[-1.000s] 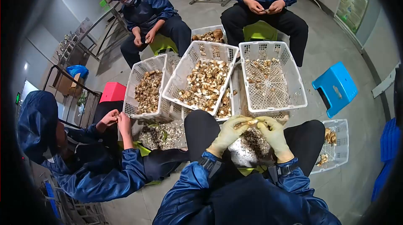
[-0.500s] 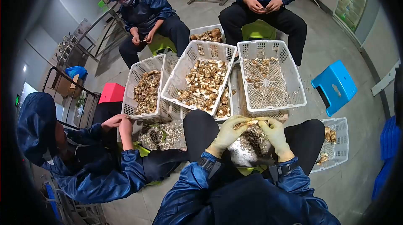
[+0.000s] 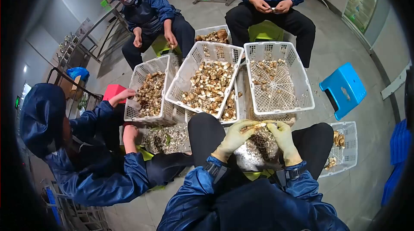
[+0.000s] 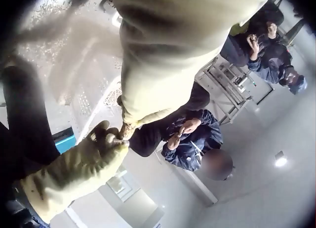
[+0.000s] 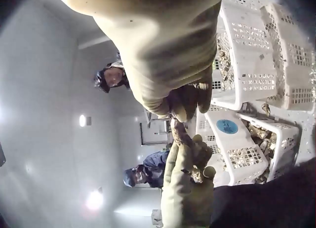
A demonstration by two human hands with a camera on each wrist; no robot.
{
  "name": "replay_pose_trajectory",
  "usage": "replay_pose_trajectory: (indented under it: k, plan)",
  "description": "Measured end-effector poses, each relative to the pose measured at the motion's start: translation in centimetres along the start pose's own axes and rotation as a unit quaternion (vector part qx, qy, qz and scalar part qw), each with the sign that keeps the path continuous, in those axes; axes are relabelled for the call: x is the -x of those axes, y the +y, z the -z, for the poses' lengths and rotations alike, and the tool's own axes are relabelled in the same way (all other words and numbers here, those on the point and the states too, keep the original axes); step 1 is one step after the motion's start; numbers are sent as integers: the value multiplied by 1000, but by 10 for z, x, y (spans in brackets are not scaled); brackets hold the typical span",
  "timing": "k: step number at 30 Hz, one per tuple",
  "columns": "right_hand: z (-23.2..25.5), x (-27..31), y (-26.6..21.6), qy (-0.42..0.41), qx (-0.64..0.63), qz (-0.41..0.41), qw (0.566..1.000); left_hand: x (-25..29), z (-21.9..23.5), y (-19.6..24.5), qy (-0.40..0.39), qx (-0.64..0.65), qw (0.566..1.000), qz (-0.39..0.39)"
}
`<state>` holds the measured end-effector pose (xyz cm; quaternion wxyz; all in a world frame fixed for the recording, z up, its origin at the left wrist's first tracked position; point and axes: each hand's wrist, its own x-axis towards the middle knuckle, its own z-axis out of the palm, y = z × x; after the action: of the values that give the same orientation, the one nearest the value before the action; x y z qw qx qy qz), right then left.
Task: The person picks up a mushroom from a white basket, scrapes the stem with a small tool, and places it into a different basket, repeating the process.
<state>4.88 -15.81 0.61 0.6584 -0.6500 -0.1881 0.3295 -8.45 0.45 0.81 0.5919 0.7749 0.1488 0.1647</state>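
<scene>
Over my lap, both pale-gloved hands meet on one small brown mushroom piece (image 3: 254, 126). My left hand (image 3: 243, 126) pinches one end and my right hand (image 3: 269, 126) pinches the other. Below them a metal tray (image 3: 246, 160) on my knees holds dark trimmings. In the left wrist view, my left hand (image 4: 123, 131) fills the top and my right hand's glove (image 4: 74, 173) comes up from below. The right wrist view has my right hand (image 5: 185, 107) above and my left hand's glove (image 5: 185, 188) beneath the mushroom piece (image 5: 177, 129).
Three white crates of mushrooms stand ahead: left crate (image 3: 139, 76), middle crate (image 3: 186, 69), right crate (image 3: 307, 88). A smaller crate (image 3: 351, 129) sits by my right knee, a blue stool (image 3: 343, 88) beyond it. Three people in blue sit around the crates.
My hands have hardly moved on the mushroom piece. The person on my left has stretched one hand out to the left crate. The back-left person has lowered a hand toward the crates.
</scene>
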Motion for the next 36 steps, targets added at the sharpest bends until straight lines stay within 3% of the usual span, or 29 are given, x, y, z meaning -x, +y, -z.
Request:
replay_pose_trajectory:
  k: [1, 4, 5, 8, 9, 13, 16, 17, 20, 21, 24, 27, 30, 34, 36]
  plan:
    - [-1, 0, 1, 1, -19, 9, 1000, 0, 0, 2, -5, 23, 999, 26]
    - [-9, 5, -5, -1, 150, 209, 966, 1, -2, -8, -8, 77, 995, 64]
    - [-9, 3, 0, 14, 173, 229, 958, 1, -3, -11, -24, 93, 992, 81]
    - [-9, 7, -10, 28, 63, 48, 996, 2, 0, 4, -54, 209, 971, 101]
    - [-4, 5, -6, 21, 47, 17, 999, 3, 1, 9, -58, 194, 972, 118]
    - [-3, 6, -1, 21, 2, 24, 1000, 2, 2, 2, -76, 213, 961, 159]
    - [-10, 6, -8, 1, 160, 236, 958, 2, 3, -5, -88, 208, 958, 174]
    - [-10, 6, -3, 6, 170, 240, 956, 3, 2, -7, -90, 222, 956, 169]
    - [-9, 7, -4, 1, 42, 72, 996, 3, 5, 5, -97, 240, 947, 192]
    - [-8, 6, -2, 7, 50, 99, 994, 3, 7, 9, -100, 243, 943, 205]
    - [-5, 2, 1, 22, 48, 53, 997, 0, 9, 0, -136, 327, 910, 215]
    - [5, -4, 9, 47, 65, -27, 996, 2, 8, 7, -91, 300, 937, 155]
    - [3, -7, 17, 74, 43, 22, 996, -6, -2, -9, -70, 99, 992, -30]
    - [6, -8, 16, 49, 38, -3, 998, -5, -1, 1, -64, 270, 958, 72]
    - [5, -8, 16, 42, 18, -10, 999, -2, 2, 5, -50, 288, 950, 114]
